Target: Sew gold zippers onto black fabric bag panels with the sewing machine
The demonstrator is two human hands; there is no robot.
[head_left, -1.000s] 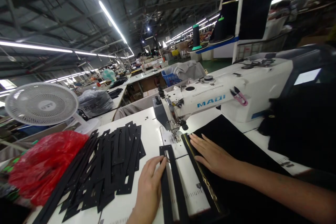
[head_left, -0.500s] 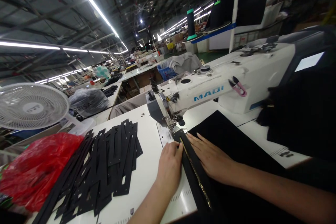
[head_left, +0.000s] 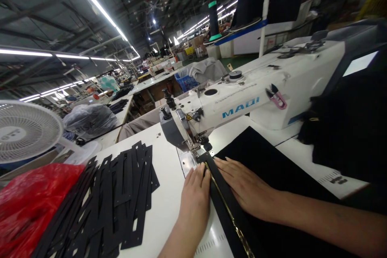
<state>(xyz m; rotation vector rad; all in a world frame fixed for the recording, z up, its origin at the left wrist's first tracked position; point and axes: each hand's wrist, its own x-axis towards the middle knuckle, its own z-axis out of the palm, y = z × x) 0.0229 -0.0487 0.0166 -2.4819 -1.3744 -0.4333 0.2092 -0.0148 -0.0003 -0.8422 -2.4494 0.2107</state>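
A black strip with a gold-toothed zipper lies lengthwise under the needle end of a white sewing machine. My left hand rests along the strip's left edge, fingers stretched forward close to the presser foot. On the other side, my right hand lies flat with its fingertips just right of the zipper, over the black fabric. That fabric spreads rightward below the machine arm. Both hands are open and press down from above. The zipper's metal pull shows near the bottom edge.
Several black slotted strips are piled on the white table at left, beside a red plastic bag and a white fan. Pink-handled thread snips sit on the machine's side. Dark fabric hangs at right.
The view has shifted slightly right, so the fan, red bag and strips sit further left. More of the zipper's lower end shows. Both hands stay beside the zipper.
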